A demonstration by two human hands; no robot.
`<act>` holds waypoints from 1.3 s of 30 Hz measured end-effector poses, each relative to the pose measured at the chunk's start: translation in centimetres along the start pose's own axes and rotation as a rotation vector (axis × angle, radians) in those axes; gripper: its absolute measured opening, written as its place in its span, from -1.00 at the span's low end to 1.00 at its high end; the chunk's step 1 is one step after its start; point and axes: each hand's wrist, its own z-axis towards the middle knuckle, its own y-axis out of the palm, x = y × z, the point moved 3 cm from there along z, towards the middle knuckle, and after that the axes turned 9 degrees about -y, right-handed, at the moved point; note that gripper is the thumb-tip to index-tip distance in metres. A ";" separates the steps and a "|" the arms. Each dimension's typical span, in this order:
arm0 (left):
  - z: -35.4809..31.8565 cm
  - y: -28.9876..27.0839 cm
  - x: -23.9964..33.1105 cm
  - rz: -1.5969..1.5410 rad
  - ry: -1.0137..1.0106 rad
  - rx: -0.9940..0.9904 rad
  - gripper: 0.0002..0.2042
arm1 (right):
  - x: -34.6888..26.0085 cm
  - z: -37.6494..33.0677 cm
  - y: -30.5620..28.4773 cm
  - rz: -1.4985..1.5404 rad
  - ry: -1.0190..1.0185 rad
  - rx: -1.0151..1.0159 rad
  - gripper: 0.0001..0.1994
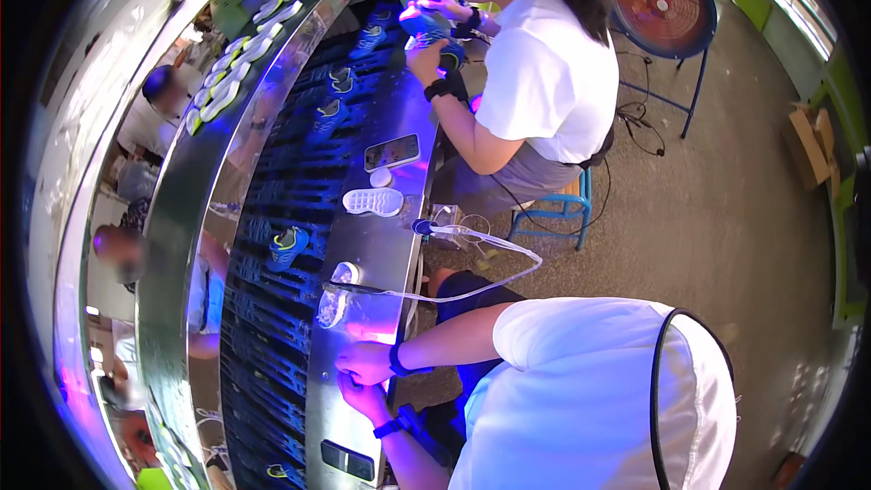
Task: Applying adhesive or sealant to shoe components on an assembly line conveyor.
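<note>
Closest to us a black phone (347, 460) lay flat on the steel ledge (381, 245) that ran along the conveyor (263, 308). Just beyond it our left hand (363, 395) and right hand (363, 363) rested on that ledge, touching each other. Both had the fingers curled in and pressed together. We could not tell whether they pinched anything small.

Just past the knuckles, under a violet glow, lay a pale translucent shoe part (336, 304), and a clear hose (490, 249) looped off from beside it. In our judgement, fine handling there went best with both wrists braced on the steel and the hose held clear of the fingers.

Farther on, a blue-and-green small sneaker (286, 248) rode the belt. Beyond it a white sole (372, 201), a small white disc (381, 178) and a second phone (392, 152) lay on the ledge. At the far end a co-worker's hands (426, 54) held a blue shoe (425, 23).
</note>
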 end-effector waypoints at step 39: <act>0.8 1.4 -3.5 -0.130 -0.005 -0.073 -0.74 | 1.0 -0.4 0.4 0.087 0.004 -0.055 -0.80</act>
